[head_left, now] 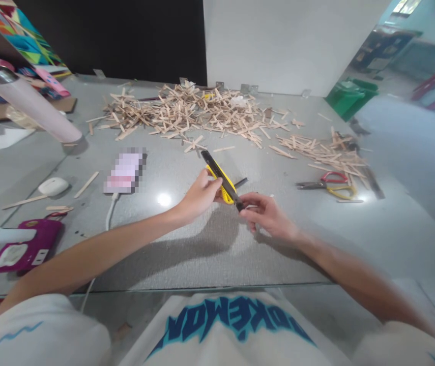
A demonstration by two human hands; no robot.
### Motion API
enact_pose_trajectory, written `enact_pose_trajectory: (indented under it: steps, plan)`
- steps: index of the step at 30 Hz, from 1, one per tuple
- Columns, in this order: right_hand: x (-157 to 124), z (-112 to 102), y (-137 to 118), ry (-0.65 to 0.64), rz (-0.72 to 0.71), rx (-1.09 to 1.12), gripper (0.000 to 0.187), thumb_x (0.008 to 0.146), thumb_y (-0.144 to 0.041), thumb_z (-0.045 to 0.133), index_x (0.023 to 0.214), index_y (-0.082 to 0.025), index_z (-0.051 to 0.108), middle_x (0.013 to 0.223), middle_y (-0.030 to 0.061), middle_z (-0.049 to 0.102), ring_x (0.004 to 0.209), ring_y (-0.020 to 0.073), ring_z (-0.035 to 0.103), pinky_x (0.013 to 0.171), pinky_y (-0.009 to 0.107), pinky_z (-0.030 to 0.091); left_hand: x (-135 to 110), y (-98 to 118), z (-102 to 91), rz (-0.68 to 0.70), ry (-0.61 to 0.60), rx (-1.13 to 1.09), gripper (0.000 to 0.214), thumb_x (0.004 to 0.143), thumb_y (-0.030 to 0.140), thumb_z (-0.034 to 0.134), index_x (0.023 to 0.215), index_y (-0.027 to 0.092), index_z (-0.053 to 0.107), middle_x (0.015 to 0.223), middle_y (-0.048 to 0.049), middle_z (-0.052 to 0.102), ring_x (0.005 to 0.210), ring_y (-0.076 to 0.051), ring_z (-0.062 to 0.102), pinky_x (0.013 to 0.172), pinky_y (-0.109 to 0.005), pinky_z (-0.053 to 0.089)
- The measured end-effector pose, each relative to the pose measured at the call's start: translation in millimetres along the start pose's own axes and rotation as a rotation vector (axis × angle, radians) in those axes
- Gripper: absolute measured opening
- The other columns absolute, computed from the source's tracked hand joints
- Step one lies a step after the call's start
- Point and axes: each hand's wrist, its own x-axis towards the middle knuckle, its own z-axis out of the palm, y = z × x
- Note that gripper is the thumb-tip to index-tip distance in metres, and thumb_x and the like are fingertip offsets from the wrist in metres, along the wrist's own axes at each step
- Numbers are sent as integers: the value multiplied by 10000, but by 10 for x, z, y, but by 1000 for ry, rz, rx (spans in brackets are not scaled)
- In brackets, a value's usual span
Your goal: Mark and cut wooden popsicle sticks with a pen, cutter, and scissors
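A yellow and black box cutter (219, 175) is held slanted above the grey table, its black tip toward the far side. My left hand (204, 195) is closed around its yellow body, with the thumb on top. At the near end, the fingers of my right hand (266, 216) pinch the small black end piece (239, 206); whether that piece is apart from the body I cannot tell. A short dark strip (242, 181) shows just behind the cutter, partly hidden by it.
Heaped wooden sticks (186, 112) lie along the back, with more sticks (316, 150) at right. Scissors (329, 185) with red and yellow handles lie right. Leftward are a cabled phone (125, 172), a white earbud case (53, 186), a purple pouch (30, 244) and a pale bottle (34, 104).
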Motion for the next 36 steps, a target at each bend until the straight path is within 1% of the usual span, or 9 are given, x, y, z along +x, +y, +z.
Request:
enact_pose_trajectory:
  steps: [2, 5, 9, 13, 17, 20, 23, 29, 36]
  plan:
    - [12, 9, 18, 30, -2, 36, 525, 814, -515, 966, 1187, -235, 727, 951, -14, 716, 523, 84, 586, 445, 252, 514, 0, -8, 3, 7, -1, -14, 75, 1143, 126, 501, 1123, 198, 490, 884, -18, 775, 709, -157, 768, 782, -361, 661]
    - [23, 23, 29, 91, -18, 55, 492, 771, -467, 1000, 1095, -245, 704, 950, -16, 711, 561, 94, 596, 434, 237, 520, -1, -18, -3, 14, -3, -15, 65, 1146, 135, 499, 1129, 199, 498, 879, -17, 777, 707, -151, 765, 773, -346, 652]
    - [21, 30, 12, 127, -49, 31, 421, 800, -477, 978, 976, -235, 682, 944, -17, 709, 526, 72, 545, 444, 244, 525, -12, -6, -22, 36, -34, -13, 57, 1148, 163, 511, 1116, 207, 491, 887, -15, 783, 742, -158, 782, 786, -349, 653]
    - [23, 29, -5, 147, -71, 39, 426, 792, -489, 982, 957, -238, 680, 918, -20, 696, 520, 76, 533, 442, 255, 519, -21, -7, -29, 62, -66, -21, 61, 1141, 167, 515, 1125, 214, 479, 875, -5, 782, 768, -163, 795, 800, -351, 655]
    - [24, 37, -14, 156, -94, 41, 427, 801, -513, 978, 943, -239, 684, 860, -27, 676, 524, 83, 526, 440, 249, 507, -20, -36, -33, 83, -65, -40, 107, 1109, 186, 579, 1148, 214, 484, 894, -11, 789, 807, -177, 805, 823, -370, 661]
    - [20, 52, -14, 211, -130, 47, 430, 801, -520, 979, 939, -238, 684, 830, -32, 662, 535, 86, 524, 436, 235, 485, -43, -61, -30, 125, -72, -62, 164, 1086, 188, 621, 1163, 215, 479, 941, -17, 798, 852, -180, 815, 884, -392, 662]
    - [10, 71, -18, 254, -154, 32, 466, 786, -559, 980, 925, -243, 666, 814, -34, 650, 559, 94, 522, 439, 229, 467, -92, -93, -6, 147, -124, -84, 218, 1071, 239, 672, 1164, 220, 476, 938, -10, 796, 870, -193, 824, 923, -421, 663]
    - [-9, 83, -64, 248, -140, 12, 495, 760, -597, 979, 928, -251, 668, 838, -19, 653, 591, 109, 513, 460, 249, 484, -178, -152, 47, 158, -204, -101, 277, 1060, 309, 712, 1201, 233, 487, 957, -7, 795, 926, -207, 829, 974, -454, 667]
    - [8, 74, -53, 252, -98, 0, 522, 729, -575, 991, 898, -255, 615, 791, -31, 611, 610, 121, 530, 452, 235, 462, -194, -183, 22, 188, -194, -23, 311, 1064, 366, 730, 1208, 238, 486, 921, 19, 736, 906, -188, 798, 964, -445, 675]
